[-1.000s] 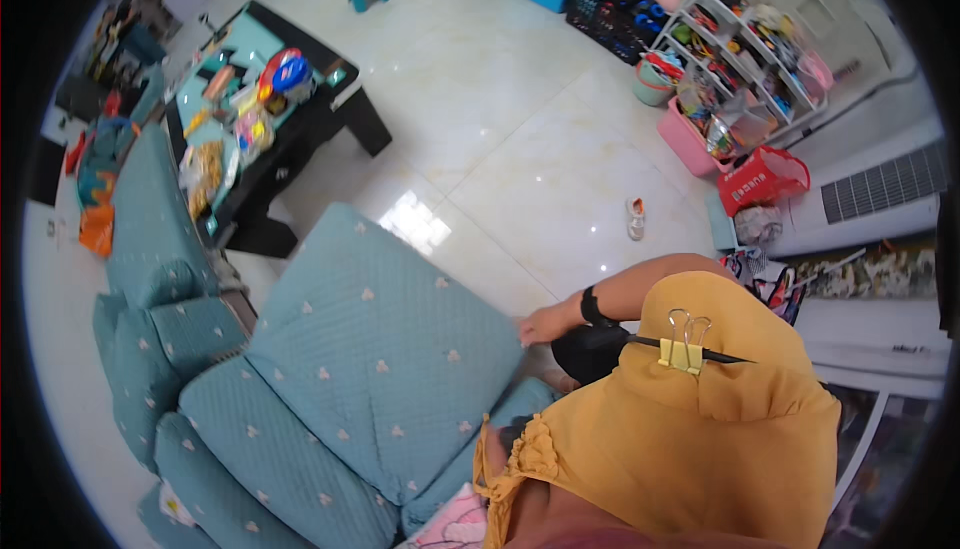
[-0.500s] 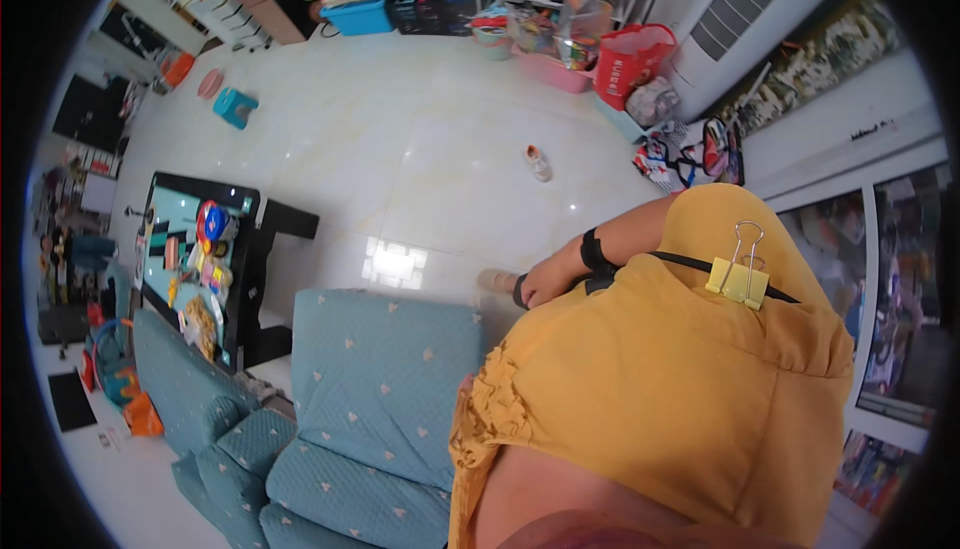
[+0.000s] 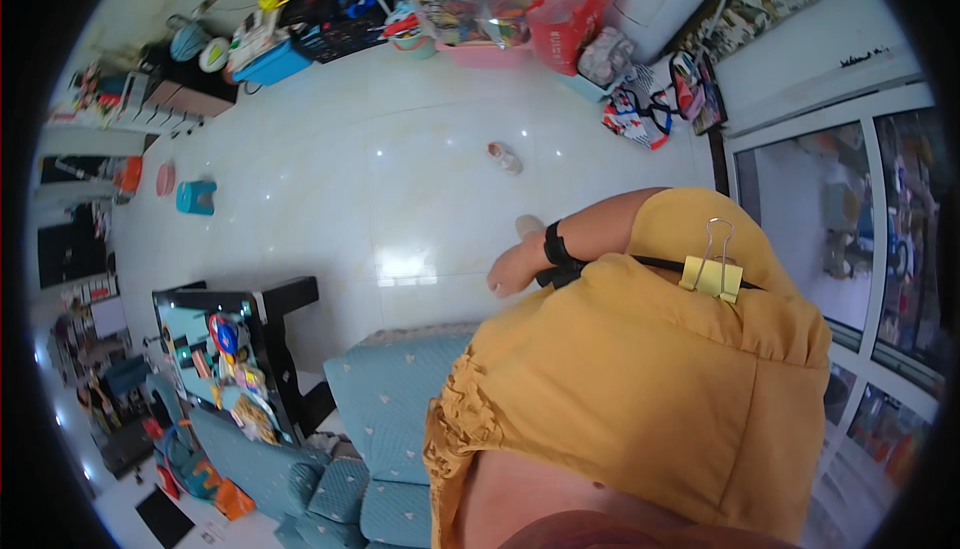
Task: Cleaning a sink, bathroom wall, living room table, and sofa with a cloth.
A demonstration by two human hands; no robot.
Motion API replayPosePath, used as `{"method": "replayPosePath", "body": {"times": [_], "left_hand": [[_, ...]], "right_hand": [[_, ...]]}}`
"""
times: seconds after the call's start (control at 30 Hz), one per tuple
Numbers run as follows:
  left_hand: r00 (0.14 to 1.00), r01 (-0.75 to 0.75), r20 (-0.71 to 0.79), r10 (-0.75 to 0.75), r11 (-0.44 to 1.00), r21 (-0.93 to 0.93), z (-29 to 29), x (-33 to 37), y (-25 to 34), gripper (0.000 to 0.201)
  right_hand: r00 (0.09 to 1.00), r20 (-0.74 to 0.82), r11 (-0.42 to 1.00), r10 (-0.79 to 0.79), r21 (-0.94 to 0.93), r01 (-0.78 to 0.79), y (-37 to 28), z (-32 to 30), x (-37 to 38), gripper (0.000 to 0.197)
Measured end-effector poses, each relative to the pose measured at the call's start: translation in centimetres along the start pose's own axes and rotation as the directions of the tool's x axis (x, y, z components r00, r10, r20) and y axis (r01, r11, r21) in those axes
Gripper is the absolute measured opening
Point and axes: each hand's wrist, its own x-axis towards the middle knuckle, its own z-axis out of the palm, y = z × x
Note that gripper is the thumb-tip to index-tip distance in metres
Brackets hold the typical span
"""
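Observation:
My right arm reaches across the front of my yellow garment (image 3: pixel 600 389), bare below the sleeve. A black band (image 3: pixel 555 244) circles its wrist. My right hand (image 3: pixel 515 267) hangs over the pale floor with its back upward; its fingers are mostly turned under and blurred, and I see nothing held. Just above it a beige, rounded shape (image 3: pixel 528 223) shows on the floor, perhaps a shoe tip. A yellow binder clip (image 3: pixel 712 277) grips a black strap on my garment. My left hand is outside the view.
A single small shoe (image 3: pixel 505 158) lies on the tiles. The blue sofa (image 3: pixel 390 399) and a black-framed table (image 3: pixel 290 294) with toys stand at lower left. Farther off are a blue stool (image 3: pixel 196 198), tubs, a red bag (image 3: pixel 570 24) and shelves; glass doors (image 3: pixel 810 229) rise at right.
The view has turned: the shelves, bags and stool sit farther left, and the sofa lower. My right hand has moved slightly left and up in the picture, its back now showing more.

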Motion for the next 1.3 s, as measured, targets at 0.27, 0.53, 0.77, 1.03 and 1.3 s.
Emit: {"method": "replayPosePath", "body": {"times": [0.27, 0.53, 0.77, 1.03, 1.3], "left_hand": [[0.996, -0.061, 0.077, 0.049, 0.985, 0.159, -4.9, 8.6, 15.2, 0.035], [0.976, -0.145, 0.196, 0.091, 0.949, 0.280, -6.8, 16.6, 26.2, 0.035], [0.930, -0.247, 0.358, 0.088, 0.869, 0.428, -8.0, 25.4, 33.8, 0.034], [0.731, -0.681, 0.667, 0.146, 0.102, 0.725, -8.2, 36.8, 48.1, 0.034], [0.923, -0.242, 0.344, 0.175, 0.956, 0.165, 1.4, 34.0, 69.7, 0.038]], "right_hand": [[0.968, -0.223, 0.988, 0.114, 0.129, -0.087, 7.8, -7.2, -1.8, 0.040], [0.959, -0.215, 0.958, 0.184, 0.258, -0.126, 11.5, -12.9, -6.2, 0.041], [0.733, -0.432, 0.824, 0.525, 0.474, -0.311, 15.3, -14.0, -11.5, 0.040], [0.438, -0.569, 0.678, 0.695, 0.722, -0.138, 22.9, -12.6, -14.9, 0.039], [0.291, -0.438, 0.473, 0.851, 0.879, -0.061, 35.7, -14.0, -19.3, 0.034]]}}
